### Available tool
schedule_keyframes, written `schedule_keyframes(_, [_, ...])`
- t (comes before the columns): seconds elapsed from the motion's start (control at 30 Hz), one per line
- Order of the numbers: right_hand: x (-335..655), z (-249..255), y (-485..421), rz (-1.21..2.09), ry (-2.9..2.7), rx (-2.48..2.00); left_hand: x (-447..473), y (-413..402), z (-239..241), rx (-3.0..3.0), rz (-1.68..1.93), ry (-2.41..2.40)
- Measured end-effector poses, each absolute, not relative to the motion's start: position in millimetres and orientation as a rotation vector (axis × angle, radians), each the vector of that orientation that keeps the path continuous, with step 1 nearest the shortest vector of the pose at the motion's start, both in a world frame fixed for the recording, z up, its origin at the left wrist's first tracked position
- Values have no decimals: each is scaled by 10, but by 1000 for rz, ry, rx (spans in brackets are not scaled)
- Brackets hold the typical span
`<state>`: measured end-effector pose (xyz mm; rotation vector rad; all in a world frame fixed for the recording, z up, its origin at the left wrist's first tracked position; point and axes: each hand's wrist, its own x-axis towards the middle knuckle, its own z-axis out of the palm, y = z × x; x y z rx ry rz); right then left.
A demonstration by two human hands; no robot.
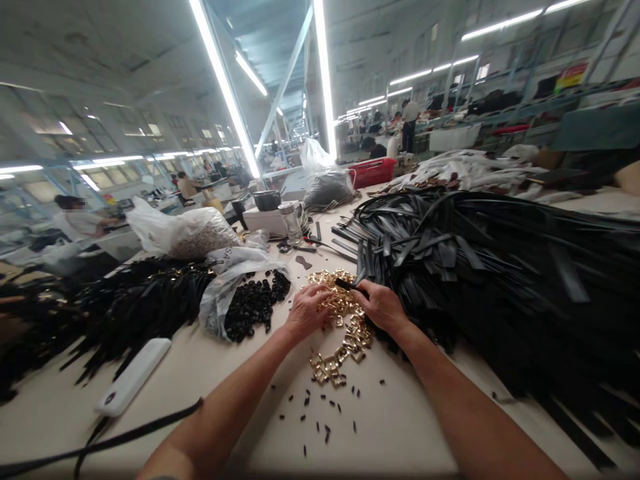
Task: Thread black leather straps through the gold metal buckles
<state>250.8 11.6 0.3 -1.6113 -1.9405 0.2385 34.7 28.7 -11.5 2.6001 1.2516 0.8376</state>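
Note:
My right hand (384,307) is closed around a black strap (345,285), whose end sticks out to the left over a heap of gold metal buckles (356,333). My left hand (311,308) rests at the left side of the same heap, fingers apart and reaching among the buckles. Whether its fingertips touch one particular buckle is hard to make out. Nearer to me, several small black pieces (324,397) lie scattered on the pale table (395,427). To the right of my right hand spreads a big pile of black straps (480,267).
A plastic bag (215,313) spills black loops (255,300) left of my hands. More black straps (145,307) and a white oblong device (135,377) with a black cord lie farther left. A glass jar (291,223) and filled bags (327,187) stand behind. Other people work in the distance.

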Motion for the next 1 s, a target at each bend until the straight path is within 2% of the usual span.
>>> schedule_keyframes(0.23, [2498,-59,165,220,-1972,-1641,-632,111,76,2204,832,1959])
schedule_keyframes(0.33, [2496,-63,170,221,-1989,-1649,-964,50,135,2074,800,2087])
schedule_keyframes(0.57, [2499,-99,172,197,-2016,-1646,-878,-169,106,2014,635,2020])
schedule_keyframes(0.8, [2500,-95,159,202,-2038,-1639,-772,-215,38,2001,636,2023])
schedule_keyframes(0.9, [2490,-68,142,199,-2047,-1602,-718,-193,37,1824,830,1880])
schedule_keyframes(1.0, [2443,-15,89,166,-2067,-1519,-522,-143,66,1327,1127,1504])
